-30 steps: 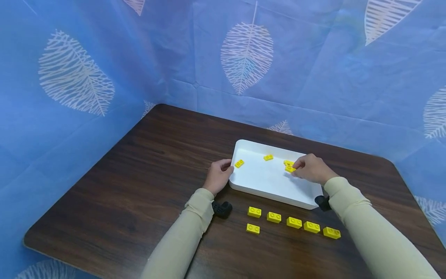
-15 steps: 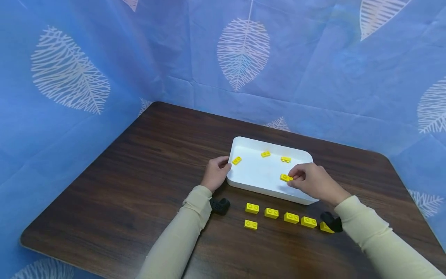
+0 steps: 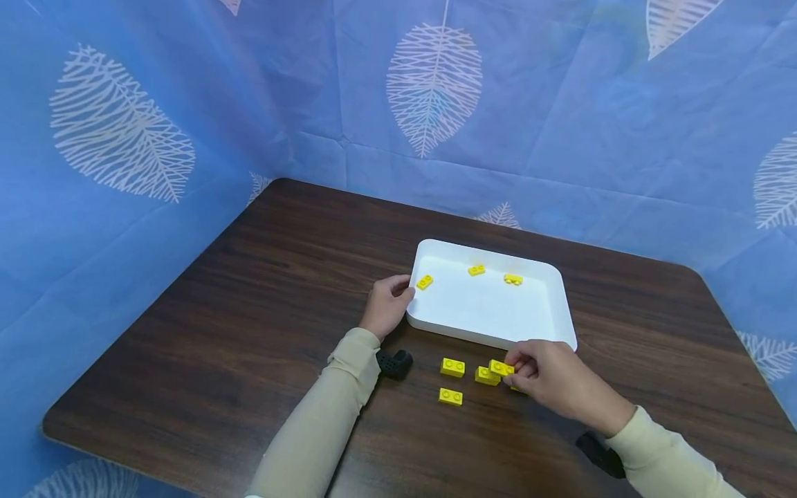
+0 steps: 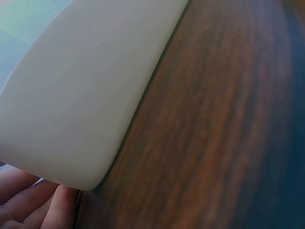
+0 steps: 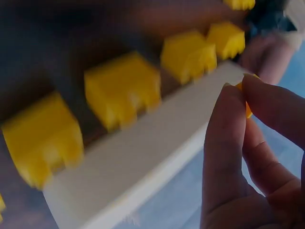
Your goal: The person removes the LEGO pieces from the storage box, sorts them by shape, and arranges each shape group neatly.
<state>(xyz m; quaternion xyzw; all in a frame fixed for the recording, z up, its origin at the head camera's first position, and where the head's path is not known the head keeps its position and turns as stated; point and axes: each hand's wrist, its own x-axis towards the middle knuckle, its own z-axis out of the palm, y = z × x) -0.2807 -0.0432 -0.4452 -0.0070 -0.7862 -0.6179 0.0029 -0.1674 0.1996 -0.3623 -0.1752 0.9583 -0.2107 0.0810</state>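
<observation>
My right hand [image 3: 554,377] pinches a yellow two-stud toy brick [image 3: 500,368] between thumb and fingertips. In the head view that brick overlaps a yellow brick [image 3: 484,377] of the row in front of the tray; in the right wrist view little of it shows between the fingers [image 5: 231,138]. My left hand [image 3: 386,304] holds the white tray [image 3: 457,333] at its left end, its fingers [image 4: 59,207] against the outside wall by the corner. Three bricks lie in the tray: one at left [image 3: 425,282], one at the back [image 3: 477,270] and a brick with its studs sideways [image 3: 513,279].
More yellow bricks stand on the dark wooden table [image 3: 249,332]: a brick at the row's left end [image 3: 453,367] and a brick nearer me [image 3: 451,396]. The right hand covers the row's right part; several of its bricks [image 5: 124,88] show in the right wrist view.
My right hand has lifted a brick out of the tray and carried it toward me, over the row on the table. The left hand has stayed at the tray's left end.
</observation>
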